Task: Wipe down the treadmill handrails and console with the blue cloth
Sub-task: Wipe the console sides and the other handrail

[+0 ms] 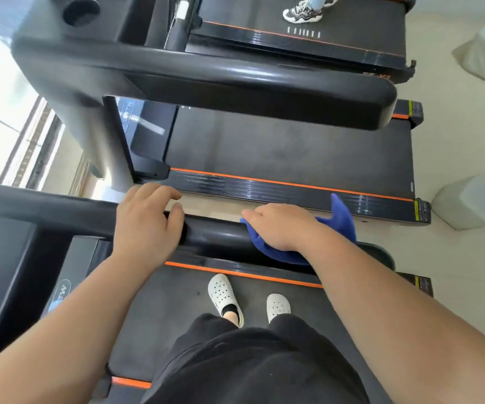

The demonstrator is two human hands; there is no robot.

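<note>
- Nearest, black clothing [253, 371] is seen at the bottom edge, with two bare forearms reaching forward from either side of it.
- Two white perforated clogs [225, 297] are planted on the dark treadmill belt [177, 316], which is edged by an orange stripe.
- Beyond the clogs, a black handrail [215, 236] is crossed by both hands.
- The left hand [145, 223] is laid over the handrail; its grip is closed round the bar, with the fingers curled over the far side and the thumb tucked against the near side.
- The right hand [282, 225] is set just beside it, further along the same rail; its grip is wrapped over the blue cloth [340, 220], which is pressed onto the bar.
- The cloth is draped round the handrail under the palm, and a loose corner is left sticking up past the wrist.
- A strip of pale floor [454, 258] is seen behind the rail, with two grey blocks [466, 202] standing on it at the right.
- A second treadmill [279, 144] is placed next, spanned by its own thick black rail [235, 83].
- A round cup holder [80, 11] is sunk into its console at the top left.
- Farthest off, a patterned sneaker [302, 13] is seen on a third belt.
</note>
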